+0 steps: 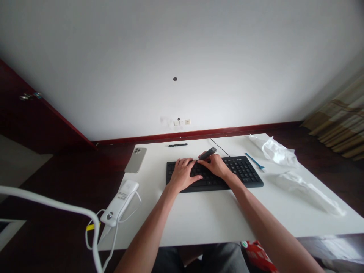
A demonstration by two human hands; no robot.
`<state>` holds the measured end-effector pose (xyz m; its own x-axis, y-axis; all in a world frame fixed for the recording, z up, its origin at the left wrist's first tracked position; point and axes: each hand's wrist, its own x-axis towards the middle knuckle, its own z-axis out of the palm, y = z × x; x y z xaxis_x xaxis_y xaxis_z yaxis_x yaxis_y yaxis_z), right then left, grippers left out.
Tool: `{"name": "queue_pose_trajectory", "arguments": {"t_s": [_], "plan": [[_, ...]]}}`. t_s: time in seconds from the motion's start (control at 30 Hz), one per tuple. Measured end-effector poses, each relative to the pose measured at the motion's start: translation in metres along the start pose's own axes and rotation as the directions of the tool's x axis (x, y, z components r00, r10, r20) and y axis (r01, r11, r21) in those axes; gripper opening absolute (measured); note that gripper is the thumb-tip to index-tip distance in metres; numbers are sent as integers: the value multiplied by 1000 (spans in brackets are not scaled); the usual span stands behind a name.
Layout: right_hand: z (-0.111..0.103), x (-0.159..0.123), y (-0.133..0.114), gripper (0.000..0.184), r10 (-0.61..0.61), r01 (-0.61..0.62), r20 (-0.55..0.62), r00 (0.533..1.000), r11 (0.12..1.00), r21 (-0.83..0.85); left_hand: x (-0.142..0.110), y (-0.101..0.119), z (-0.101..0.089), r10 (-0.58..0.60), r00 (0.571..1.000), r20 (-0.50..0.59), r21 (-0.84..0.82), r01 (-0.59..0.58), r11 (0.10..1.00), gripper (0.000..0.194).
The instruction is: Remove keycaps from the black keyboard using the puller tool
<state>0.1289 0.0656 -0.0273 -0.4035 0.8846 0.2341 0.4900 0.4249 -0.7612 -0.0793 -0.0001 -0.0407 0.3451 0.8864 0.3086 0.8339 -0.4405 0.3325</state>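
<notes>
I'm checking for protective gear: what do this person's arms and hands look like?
The left forearm and right forearm are bare, with no sleeves in view. The left hand and right hand wear no gloves; no watch or band shows.

Bright light, glaring wall (176, 45), bowed edges, faint shadow under left hand (184, 175)

The left forearm (150, 223) and right forearm (256, 216) are bare and taper toward the wrists. The left hand (184, 175) and right hand (216, 166) are also bare, with slender fingers (189, 163). The lower body is covered by grey trousers (224, 259) of matte fabric, darker on the left leg and lighter on the right leg.
</notes>
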Motion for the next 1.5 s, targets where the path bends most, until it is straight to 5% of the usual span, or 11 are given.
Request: {"name": "queue_pose_trajectory", "arguments": {"t_s": [0.8, 1.1, 1.3, 1.5], "plan": [[8, 5, 2, 33, 31, -36, -75, 997, 997, -63, 1, 0, 0, -3, 1000, 8, 5, 3, 1000, 61], [8, 0, -1, 34, 53, -68, -279, 959, 997, -45, 3, 1, -3, -35, 997, -75, -116, 26, 993, 61], [14, -4, -10, 43, -64, 69, -119, 991, 997, 38, 4, 8, -9, -66, 984, -165, -254, 23, 967, 66], [24, -6, -9, 51, -174, 174, 30, 984, 985, -1, 3, 11, -5, -48, 994, -98, -281, 19, 960, 60]]}}
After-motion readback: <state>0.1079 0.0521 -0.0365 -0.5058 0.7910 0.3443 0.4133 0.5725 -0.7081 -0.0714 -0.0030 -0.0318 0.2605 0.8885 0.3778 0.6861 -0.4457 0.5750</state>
